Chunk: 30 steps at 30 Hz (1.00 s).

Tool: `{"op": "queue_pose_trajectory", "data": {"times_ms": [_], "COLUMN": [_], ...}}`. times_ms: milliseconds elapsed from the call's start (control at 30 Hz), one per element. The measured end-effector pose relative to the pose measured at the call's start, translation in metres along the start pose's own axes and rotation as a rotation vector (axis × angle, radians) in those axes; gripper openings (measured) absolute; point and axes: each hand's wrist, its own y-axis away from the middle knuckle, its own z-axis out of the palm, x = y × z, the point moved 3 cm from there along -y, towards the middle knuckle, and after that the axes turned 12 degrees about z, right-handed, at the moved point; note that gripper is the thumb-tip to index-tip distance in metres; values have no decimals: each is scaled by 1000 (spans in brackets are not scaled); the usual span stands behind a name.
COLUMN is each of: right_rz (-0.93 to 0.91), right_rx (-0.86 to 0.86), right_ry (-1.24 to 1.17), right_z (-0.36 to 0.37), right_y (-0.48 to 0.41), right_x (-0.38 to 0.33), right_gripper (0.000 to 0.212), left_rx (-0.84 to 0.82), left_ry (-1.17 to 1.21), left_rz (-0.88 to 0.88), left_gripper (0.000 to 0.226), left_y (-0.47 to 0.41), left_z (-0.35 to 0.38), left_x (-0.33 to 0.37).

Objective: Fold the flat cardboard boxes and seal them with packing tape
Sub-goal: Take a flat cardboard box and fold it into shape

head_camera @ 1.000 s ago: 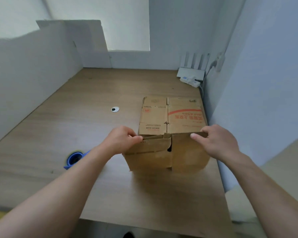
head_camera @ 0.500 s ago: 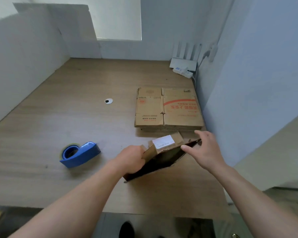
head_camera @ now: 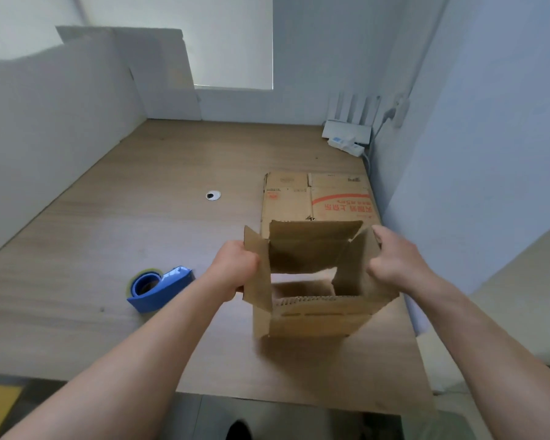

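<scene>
I have the box [head_camera: 315, 281] opened into a square tube above the table [head_camera: 140, 233], my left hand [head_camera: 232, 269] clamped on its 9 o'clock wall, my right hand [head_camera: 394, 262] gripping the 3 o'clock flap. The flat stack [head_camera: 318, 198] lies at 12 o'clock, the tape dispenser [head_camera: 159, 289] at 9 o'clock.

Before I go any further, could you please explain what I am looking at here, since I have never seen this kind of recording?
There is no machine here: a camera worn on a person's head looks down at their two bare arms. The left hand and right hand hold an opened-up cardboard box above a wooden table; you can see through it, so no end is closed yet. Behind it lies a stack of flat boxes. A blue tape dispenser rests to the left, untouched.
</scene>
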Motion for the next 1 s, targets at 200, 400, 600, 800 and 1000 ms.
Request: {"op": "queue_pose_trajectory", "data": {"times_ms": [200,400,600,800,1000], "right_rz": [-47,-57,2,70,50], "right_rx": [-136,-149,-165,-153,25], "right_ry": [188,158,-51,-357,-217], "right_z": [18,30,26,18,20], "right_y": [17,16,0,-4,0], "right_x": [-24,-26,-10,0,3], "right_gripper": [49,46,46,41,45], "left_rx": [20,-46,-58,-136,-207], "left_ry": [-160,-236,-121,-116,-172], "left_rz": [-13,30,1,66,52], "left_gripper": [18,17,15,22,23], "left_y": [8,6,5,4,3], "left_z": [8,21,13,14,35], "left_x": [5,5,5,13,14]}}
